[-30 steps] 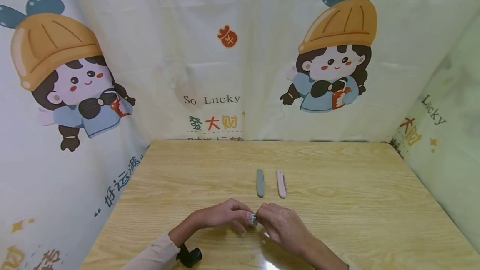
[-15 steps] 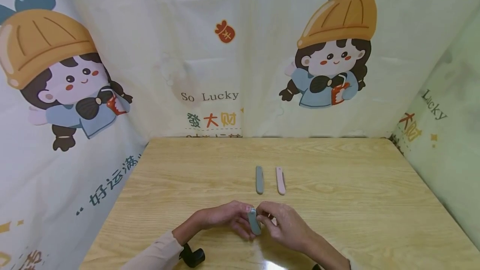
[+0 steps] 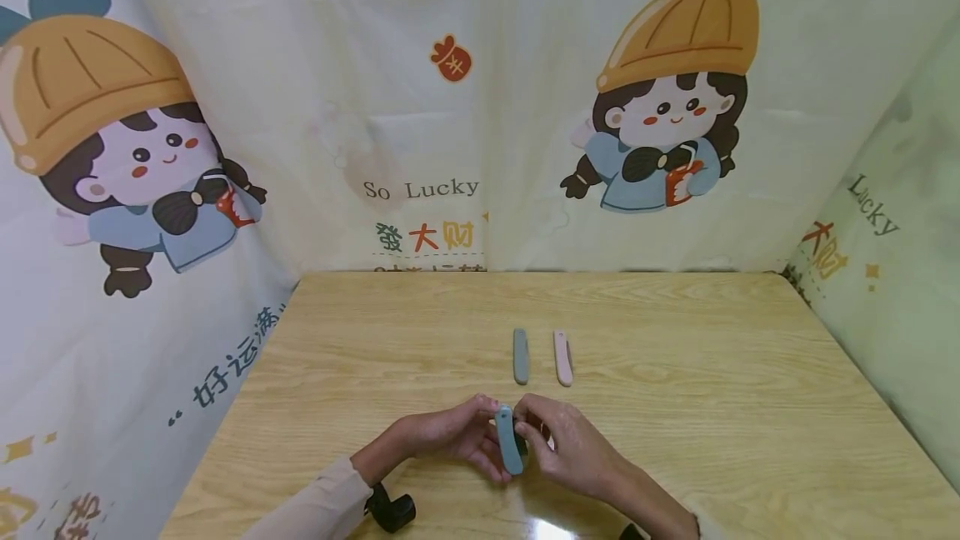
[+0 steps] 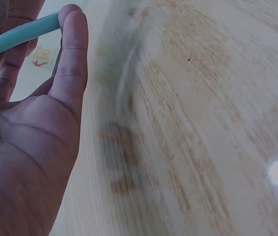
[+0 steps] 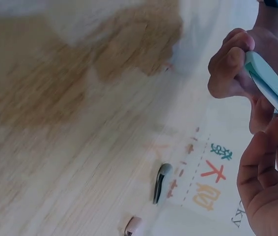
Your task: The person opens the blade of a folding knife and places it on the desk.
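Blue-green handle, slotted along one edge, is held between two hands over the near middle of the worktop. Nearest us are a pale sleeve, a black piece by the left wrist and a bright reflection on the wood. We see the left hand gripping the handle at its ends; the right hand pinches at its right edge with thumb and forefinger, though we cannot tell which part sits between them.

We judge a slip the main risk: with mostly fingertip contact, a hard pull on the right could twist the handle loose, and any edge inside the slot could catch a finger.

Farther off, a grey-green handle and a pink handle lie side by side, apart, on the pale wood grain. Beyond, we see cream cloth with cartoon figures and lettering enclosing the far, left and right sides.
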The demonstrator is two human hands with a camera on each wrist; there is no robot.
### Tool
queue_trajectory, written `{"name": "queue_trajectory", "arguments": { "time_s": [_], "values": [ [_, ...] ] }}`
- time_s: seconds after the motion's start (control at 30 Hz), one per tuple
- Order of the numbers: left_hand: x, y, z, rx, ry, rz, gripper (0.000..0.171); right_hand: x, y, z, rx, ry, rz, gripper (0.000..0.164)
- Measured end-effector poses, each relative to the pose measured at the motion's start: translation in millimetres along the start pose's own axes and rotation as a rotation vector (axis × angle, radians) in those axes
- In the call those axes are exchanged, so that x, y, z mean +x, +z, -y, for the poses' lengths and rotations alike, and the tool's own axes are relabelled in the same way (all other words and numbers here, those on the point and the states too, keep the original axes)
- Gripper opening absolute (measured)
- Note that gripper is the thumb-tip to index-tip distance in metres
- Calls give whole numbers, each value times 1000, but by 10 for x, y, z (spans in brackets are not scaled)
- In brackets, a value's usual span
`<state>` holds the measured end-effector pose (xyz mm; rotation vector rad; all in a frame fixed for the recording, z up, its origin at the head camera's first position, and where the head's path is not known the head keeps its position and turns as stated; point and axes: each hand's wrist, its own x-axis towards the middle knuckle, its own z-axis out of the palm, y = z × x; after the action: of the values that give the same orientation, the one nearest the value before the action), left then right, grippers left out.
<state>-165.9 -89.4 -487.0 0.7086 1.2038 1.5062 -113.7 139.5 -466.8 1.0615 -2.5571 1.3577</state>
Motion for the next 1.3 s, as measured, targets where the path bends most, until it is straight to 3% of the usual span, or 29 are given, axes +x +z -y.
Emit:
{"name": "queue_trajectory", "arguments": {
  "time_s": [0.1,0.23,0.33,0.47,0.57,0.77,0.97,1.17,1.3],
  "values": [
    [-2,3,-4,1,-21,17,66,-1,2,16,32,18,18,19],
    [-11,12,-52,-17,-123,31,65,-4,8,44,114,43,46,17],
    [-5,12,-103,-30,-186,37,70,-15,17,43,153,51,21,14],
    [36,6,-127,-60,-170,16,71,-49,27,-4,195,141,-50,4],
    [47,-7,-100,-104,-120,-4,66,-110,71,-70,263,195,-36,7],
    [9,-24,-66,-135,-55,-47,61,-189,148,-142,296,140,-19,8],
    [19,-10,-55,-137,-7,-36,68,-158,90,-75,309,203,8,8],
    [41,-4,-46,-165,-22,-5,77,-134,55,-17,367,253,55,9],
    [46,3,-54,-243,-49,17,79,-104,17,2,403,247,88,12]
  ]
}}
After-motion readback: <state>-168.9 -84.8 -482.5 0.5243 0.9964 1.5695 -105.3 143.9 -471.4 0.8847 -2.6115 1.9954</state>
